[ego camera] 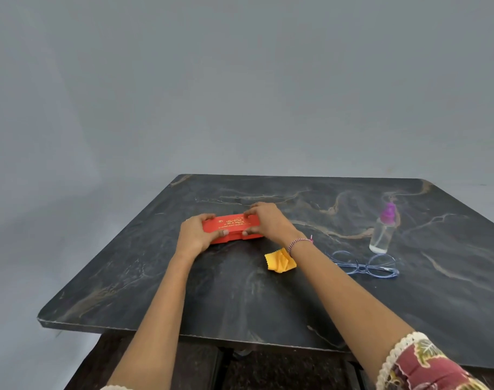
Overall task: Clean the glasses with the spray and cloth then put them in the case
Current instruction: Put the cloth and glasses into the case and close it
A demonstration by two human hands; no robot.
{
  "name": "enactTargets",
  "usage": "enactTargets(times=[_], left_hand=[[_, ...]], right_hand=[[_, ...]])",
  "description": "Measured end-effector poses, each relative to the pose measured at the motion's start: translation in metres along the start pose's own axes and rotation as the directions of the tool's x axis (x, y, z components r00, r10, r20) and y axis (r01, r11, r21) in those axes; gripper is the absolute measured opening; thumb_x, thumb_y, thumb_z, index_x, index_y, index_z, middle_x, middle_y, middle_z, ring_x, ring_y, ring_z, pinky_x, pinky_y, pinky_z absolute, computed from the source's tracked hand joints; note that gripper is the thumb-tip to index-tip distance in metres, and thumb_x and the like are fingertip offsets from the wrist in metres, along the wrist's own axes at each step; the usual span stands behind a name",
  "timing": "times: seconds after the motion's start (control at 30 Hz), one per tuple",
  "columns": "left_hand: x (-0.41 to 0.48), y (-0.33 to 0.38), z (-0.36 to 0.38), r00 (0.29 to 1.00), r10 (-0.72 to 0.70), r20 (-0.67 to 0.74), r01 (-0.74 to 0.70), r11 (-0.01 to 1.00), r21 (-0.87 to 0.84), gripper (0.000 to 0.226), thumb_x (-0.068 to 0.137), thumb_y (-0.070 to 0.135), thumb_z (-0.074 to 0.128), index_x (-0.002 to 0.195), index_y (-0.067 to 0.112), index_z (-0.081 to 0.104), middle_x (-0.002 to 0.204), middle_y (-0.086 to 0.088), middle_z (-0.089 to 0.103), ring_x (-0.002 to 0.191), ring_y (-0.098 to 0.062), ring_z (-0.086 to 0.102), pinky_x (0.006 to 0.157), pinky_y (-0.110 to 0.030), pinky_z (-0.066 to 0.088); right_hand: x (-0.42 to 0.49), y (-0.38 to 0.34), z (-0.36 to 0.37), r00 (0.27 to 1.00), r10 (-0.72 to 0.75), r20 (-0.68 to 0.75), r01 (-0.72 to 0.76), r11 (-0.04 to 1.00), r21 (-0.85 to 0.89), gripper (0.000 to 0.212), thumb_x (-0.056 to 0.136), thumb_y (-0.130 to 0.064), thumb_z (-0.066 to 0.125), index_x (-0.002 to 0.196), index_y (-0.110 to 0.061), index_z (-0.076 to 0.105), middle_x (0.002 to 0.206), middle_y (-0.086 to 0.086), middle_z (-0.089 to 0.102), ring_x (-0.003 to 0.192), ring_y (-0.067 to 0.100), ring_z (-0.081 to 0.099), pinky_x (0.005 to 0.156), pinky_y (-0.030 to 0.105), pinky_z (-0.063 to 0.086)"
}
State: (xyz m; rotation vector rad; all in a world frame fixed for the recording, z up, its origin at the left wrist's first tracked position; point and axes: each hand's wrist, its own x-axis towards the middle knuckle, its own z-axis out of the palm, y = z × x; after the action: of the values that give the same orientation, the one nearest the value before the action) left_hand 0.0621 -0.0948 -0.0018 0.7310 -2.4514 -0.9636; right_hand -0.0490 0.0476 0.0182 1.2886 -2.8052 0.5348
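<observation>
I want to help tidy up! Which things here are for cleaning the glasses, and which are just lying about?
For the job:
red case, held by the left hand and right hand
yellow cloth
blue glasses
spray bottle

Just there:
dark table underneath
bracelet on the right wrist

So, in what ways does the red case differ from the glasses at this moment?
Hold: the left hand and the right hand both grip the red case; nothing touches the glasses.
Look: the red case is opaque with gold lettering; the glasses have a see-through bluish frame.
Place: the red case sits mid-table, left of the orange cloth; the glasses lie further right, near the spray bottle.
Shared: both rest on the dark table.
</observation>
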Motion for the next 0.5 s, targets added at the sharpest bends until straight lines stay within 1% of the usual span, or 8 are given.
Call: enactTargets(times=[0.1, 0.27, 0.4, 0.5], left_hand=[[0.0, -0.002, 0.0, 1.0, -0.02, 0.016, 0.02, 0.999, -0.037, 0.067, 0.066, 0.03, 0.083, 0.127, 0.016, 0.057, 0.132, -0.008, 0.056, 0.122, -0.024, 0.05, 0.105, -0.033, 0.037], [-0.002, -0.002, -0.003, 0.999, -0.006, 0.052, 0.008, 1.0, -0.03, 0.073, 0.062, 0.024, 0.086, 0.129, 0.017, 0.057, 0.134, -0.008, 0.054, 0.125, -0.023, 0.048, 0.107, -0.034, 0.035], [-0.009, -0.002, -0.001, 0.996, 0.019, 0.085, -0.016, 0.999, -0.037, 0.071, 0.06, 0.027, 0.087, 0.126, 0.022, 0.059, 0.132, -0.007, 0.055, 0.122, -0.022, 0.049, 0.104, -0.031, 0.037], [-0.016, -0.001, 0.003, 0.996, 0.047, 0.074, -0.041, 0.996, -0.074, 0.072, 0.06, 0.024, 0.087, 0.126, 0.022, 0.059, 0.13, -0.006, 0.056, 0.119, -0.02, 0.051, 0.098, -0.024, 0.037]], right_hand=[[0.004, 0.002, -0.001, 1.0, 0.0, 0.007, 0.0, 1.0, -0.027, 0.062, 0.074, -0.034, 0.075, 0.129, -0.015, 0.054, 0.133, 0.007, 0.052, 0.126, 0.025, 0.043, 0.103, 0.034, 0.036], [0.0, 0.006, -0.006, 0.999, -0.015, 0.043, 0.018, 0.996, -0.082, 0.065, 0.072, -0.038, 0.076, 0.129, -0.019, 0.053, 0.129, 0.005, 0.057, 0.122, 0.023, 0.047, 0.1, 0.034, 0.04], [-0.01, 0.009, -0.017, 0.997, -0.046, 0.058, 0.055, 0.986, -0.16, 0.064, 0.069, -0.041, 0.077, 0.125, -0.018, 0.057, 0.126, 0.002, 0.059, 0.12, 0.02, 0.049, 0.095, 0.033, 0.042], [-0.018, 0.013, -0.025, 0.996, -0.054, 0.07, 0.065, 0.985, -0.159, 0.058, 0.072, -0.04, 0.076, 0.121, -0.015, 0.061, 0.124, 0.002, 0.06, 0.116, 0.019, 0.052, 0.095, 0.032, 0.044]])
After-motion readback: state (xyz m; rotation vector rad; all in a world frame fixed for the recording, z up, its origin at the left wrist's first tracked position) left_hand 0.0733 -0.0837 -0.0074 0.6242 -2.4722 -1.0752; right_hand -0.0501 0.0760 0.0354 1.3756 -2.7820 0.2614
